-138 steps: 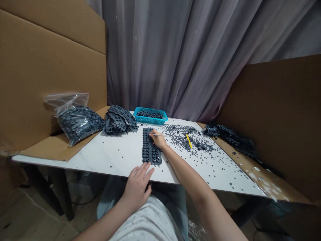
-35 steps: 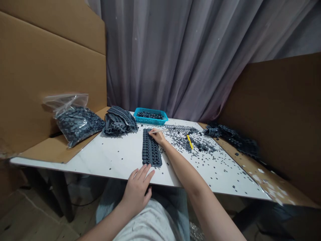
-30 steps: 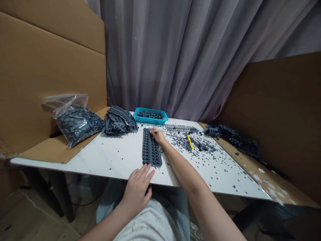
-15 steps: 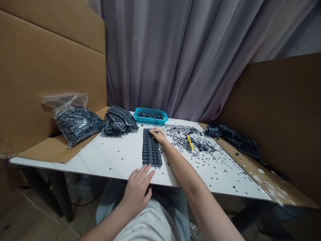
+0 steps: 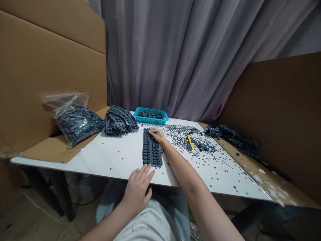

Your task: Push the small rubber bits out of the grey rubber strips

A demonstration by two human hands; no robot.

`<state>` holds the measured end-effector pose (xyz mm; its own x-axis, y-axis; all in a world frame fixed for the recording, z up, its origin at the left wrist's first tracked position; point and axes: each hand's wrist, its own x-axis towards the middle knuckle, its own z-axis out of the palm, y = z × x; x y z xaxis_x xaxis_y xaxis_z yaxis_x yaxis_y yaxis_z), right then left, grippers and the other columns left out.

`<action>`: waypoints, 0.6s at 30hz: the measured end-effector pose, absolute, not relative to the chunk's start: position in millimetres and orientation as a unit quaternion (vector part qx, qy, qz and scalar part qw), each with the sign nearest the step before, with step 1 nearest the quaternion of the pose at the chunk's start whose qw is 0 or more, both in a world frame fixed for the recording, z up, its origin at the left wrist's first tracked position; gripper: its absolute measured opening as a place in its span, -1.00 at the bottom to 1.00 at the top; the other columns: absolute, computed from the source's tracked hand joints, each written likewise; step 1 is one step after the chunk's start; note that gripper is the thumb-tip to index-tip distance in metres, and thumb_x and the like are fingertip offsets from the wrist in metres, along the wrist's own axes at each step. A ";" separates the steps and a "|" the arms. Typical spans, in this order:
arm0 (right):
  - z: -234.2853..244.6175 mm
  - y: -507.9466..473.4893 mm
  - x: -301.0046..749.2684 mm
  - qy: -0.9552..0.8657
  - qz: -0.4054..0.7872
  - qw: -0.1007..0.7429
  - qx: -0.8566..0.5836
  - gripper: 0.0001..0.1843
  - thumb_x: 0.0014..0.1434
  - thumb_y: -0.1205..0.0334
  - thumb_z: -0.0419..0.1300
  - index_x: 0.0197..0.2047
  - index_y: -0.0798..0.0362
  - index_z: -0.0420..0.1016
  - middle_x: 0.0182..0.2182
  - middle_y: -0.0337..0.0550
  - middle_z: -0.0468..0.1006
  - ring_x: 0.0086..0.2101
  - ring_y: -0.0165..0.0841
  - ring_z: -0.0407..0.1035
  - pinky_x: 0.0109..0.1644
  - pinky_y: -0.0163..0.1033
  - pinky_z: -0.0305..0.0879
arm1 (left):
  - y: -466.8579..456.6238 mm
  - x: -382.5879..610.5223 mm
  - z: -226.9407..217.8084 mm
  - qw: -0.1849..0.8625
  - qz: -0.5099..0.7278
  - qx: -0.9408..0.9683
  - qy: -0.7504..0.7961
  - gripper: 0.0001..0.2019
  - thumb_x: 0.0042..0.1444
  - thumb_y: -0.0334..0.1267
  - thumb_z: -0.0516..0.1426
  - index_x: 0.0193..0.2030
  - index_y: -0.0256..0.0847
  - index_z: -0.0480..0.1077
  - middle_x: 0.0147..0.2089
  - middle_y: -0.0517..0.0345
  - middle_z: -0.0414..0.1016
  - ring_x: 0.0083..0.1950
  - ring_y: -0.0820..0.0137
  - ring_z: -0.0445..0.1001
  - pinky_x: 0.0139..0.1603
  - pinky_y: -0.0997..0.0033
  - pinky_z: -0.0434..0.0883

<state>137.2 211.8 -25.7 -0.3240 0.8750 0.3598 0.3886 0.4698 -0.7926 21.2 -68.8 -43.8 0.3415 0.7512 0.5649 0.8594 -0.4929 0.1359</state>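
The person's right hand (image 5: 157, 134) is closed in a pinch around a thin pale stick (image 5: 160, 130), its fingertips over the far end of a dark sheet (image 5: 151, 152). The sheet lies flat on the white table (image 5: 107, 155), lengthwise in front of the person, with rows of round, ring-like studs along it. The left hand (image 5: 137, 185) is palm down at the table's near edge, fingers extended and slightly spread, gripping nothing that shows — its fingertips reach the sheet's near end, though whether they press on it one cannot tell. Right of the sheet, small dark bits (image 5: 175, 141) are strewn thickly over the table, with a yellow tool (image 5: 190, 142) among them and a flat mesh (image 5: 182, 128) behind. Beyond the sheet stands a blue basket (image 5: 150, 121) holding dark pieces; to its left are a pile (image 5: 119, 121) of perforated sheets and a clear bag (image 5: 77, 125) full of rings, leaning near the cardboard (image 5: 57, 57).
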 end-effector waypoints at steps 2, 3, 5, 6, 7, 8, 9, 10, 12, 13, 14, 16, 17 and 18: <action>-23.8 210.3 136.9 -0.764 0.285 0.407 -0.412 -0.91 0.05 0.23 0.16 -0.45 0.04 0.37 -0.43 -0.24 0.48 -0.46 -0.40 0.34 -0.45 -0.35 0.29 | -68.8 21.3 -43.5 0.094 -0.291 -0.813 -0.496 -0.52 0.02 -0.36 0.05 0.15 -0.15 0.30 0.26 0.08 0.24 0.23 0.19 0.24 0.14 0.17 0.18; -22.8 209.6 136.5 -0.767 0.276 0.408 -0.411 -0.92 0.04 0.24 0.17 -0.45 0.03 0.37 -0.43 -0.25 0.48 -0.42 -0.38 0.35 -0.40 -0.35 0.29 | -68.8 21.4 -43.4 0.094 -0.291 -0.812 -0.497 -0.52 0.02 -0.36 0.06 0.15 -0.15 0.30 0.26 0.08 0.25 0.23 0.19 0.24 0.14 0.17 0.18; -21.4 208.5 135.9 -0.768 0.262 0.414 -0.412 -0.93 0.06 0.25 0.15 -0.44 0.02 0.36 -0.44 -0.27 0.46 -0.38 -0.37 0.34 -0.37 -0.35 0.27 | -68.9 21.6 -43.2 0.094 -0.291 -0.812 -0.498 -0.52 0.02 -0.36 0.06 0.15 -0.15 0.30 0.26 0.07 0.25 0.23 0.19 0.24 0.15 0.17 0.18; -21.2 208.3 135.6 -0.766 0.258 0.417 -0.415 -0.93 0.08 0.25 0.13 -0.43 0.01 0.36 -0.44 -0.27 0.45 -0.40 -0.37 0.33 -0.38 -0.35 0.26 | -68.9 21.6 -43.1 0.093 -0.290 -0.812 -0.498 -0.52 0.02 -0.36 0.06 0.15 -0.15 0.30 0.26 0.08 0.24 0.24 0.19 0.23 0.15 0.17 0.18; -21.3 208.5 135.4 -0.763 0.256 0.421 -0.420 -0.92 0.10 0.24 0.10 -0.42 0.01 0.35 -0.44 -0.28 0.44 -0.43 -0.38 0.32 -0.40 -0.35 0.25 | -69.0 21.6 -43.0 0.092 -0.289 -0.812 -0.498 -0.51 0.02 -0.36 0.06 0.15 -0.15 0.29 0.27 0.08 0.24 0.24 0.20 0.23 0.15 0.17 0.18; -21.8 209.0 135.4 -0.758 0.255 0.424 -0.425 -0.91 0.11 0.24 0.08 -0.41 0.00 0.35 -0.45 -0.28 0.43 -0.48 -0.40 0.31 -0.43 -0.36 0.23 | -69.0 21.6 -43.1 0.091 -0.289 -0.813 -0.498 -0.51 0.02 -0.36 0.06 0.15 -0.15 0.29 0.27 0.08 0.23 0.24 0.20 0.23 0.15 0.17 0.18; -22.4 209.9 135.3 -0.753 0.255 0.426 -0.431 -0.91 0.13 0.23 0.06 -0.39 0.00 0.34 -0.47 -0.29 0.41 -0.53 -0.42 0.29 -0.46 -0.36 0.21 | -69.1 21.6 -43.1 0.090 -0.289 -0.813 -0.498 -0.52 0.02 -0.36 0.05 0.15 -0.14 0.29 0.27 0.09 0.23 0.24 0.20 0.23 0.15 0.17 0.18; -23.0 211.0 135.2 -0.747 0.257 0.428 -0.439 -0.90 0.14 0.22 0.05 -0.38 0.00 0.34 -0.50 -0.31 0.40 -0.58 -0.43 0.27 -0.49 -0.36 0.20 | -69.2 21.5 -43.3 0.089 -0.289 -0.813 -0.498 -0.52 0.02 -0.36 0.05 0.15 -0.14 0.29 0.27 0.09 0.23 0.24 0.20 0.23 0.15 0.17 0.17; -23.9 213.7 134.8 -0.733 0.264 0.432 -0.455 -0.88 0.16 0.19 0.03 -0.36 0.00 0.33 -0.56 -0.34 0.36 -0.67 -0.46 0.21 -0.54 -0.36 0.17 | -69.2 21.4 -43.7 0.088 -0.290 -0.813 -0.497 -0.52 0.02 -0.36 0.06 0.15 -0.14 0.29 0.27 0.09 0.23 0.24 0.21 0.22 0.15 0.18 0.17; -24.0 215.0 134.4 -0.725 0.268 0.434 -0.463 -0.87 0.16 0.18 0.03 -0.35 0.00 0.33 -0.59 -0.36 0.34 -0.70 -0.47 0.19 -0.56 -0.36 0.15 | -69.2 21.3 -43.9 0.088 -0.290 -0.814 -0.496 -0.51 0.02 -0.36 0.06 0.15 -0.14 0.29 0.27 0.09 0.23 0.24 0.21 0.22 0.15 0.19 0.17; -23.9 216.2 134.0 -0.718 0.272 0.436 -0.469 -0.86 0.17 0.16 0.03 -0.35 0.00 0.33 -0.61 -0.37 0.33 -0.73 -0.48 0.17 -0.58 -0.36 0.14 | -69.1 21.2 -44.1 0.088 -0.290 -0.815 -0.494 -0.51 0.02 -0.36 0.06 0.15 -0.14 0.29 0.27 0.08 0.23 0.24 0.21 0.22 0.16 0.19 0.17; -23.2 217.6 133.3 -0.707 0.280 0.442 -0.476 -0.85 0.16 0.14 0.04 -0.35 0.01 0.32 -0.61 -0.37 0.33 -0.75 -0.50 0.17 -0.62 -0.38 0.12 | -69.0 21.0 -44.2 0.089 -0.290 -0.816 -0.493 -0.50 0.02 -0.36 0.06 0.16 -0.14 0.28 0.28 0.07 0.22 0.24 0.21 0.22 0.16 0.19 0.17; -22.9 217.7 133.2 -0.703 0.285 0.443 -0.477 -0.85 0.15 0.13 0.06 -0.36 0.02 0.33 -0.61 -0.37 0.34 -0.75 -0.51 0.18 -0.63 -0.40 0.11 | -68.9 20.8 -44.1 0.089 -0.289 -0.816 -0.493 -0.51 0.02 -0.36 0.06 0.16 -0.14 0.28 0.27 0.07 0.22 0.24 0.21 0.22 0.16 0.19 0.17; -22.7 217.6 133.3 -0.701 0.290 0.443 -0.478 -0.85 0.13 0.13 0.09 -0.38 0.02 0.33 -0.59 -0.36 0.36 -0.75 -0.52 0.19 -0.65 -0.41 0.11 | -68.8 20.6 -44.0 0.090 -0.288 -0.815 -0.494 -0.51 0.02 -0.36 0.06 0.16 -0.15 0.28 0.27 0.07 0.23 0.24 0.21 0.23 0.15 0.19 0.17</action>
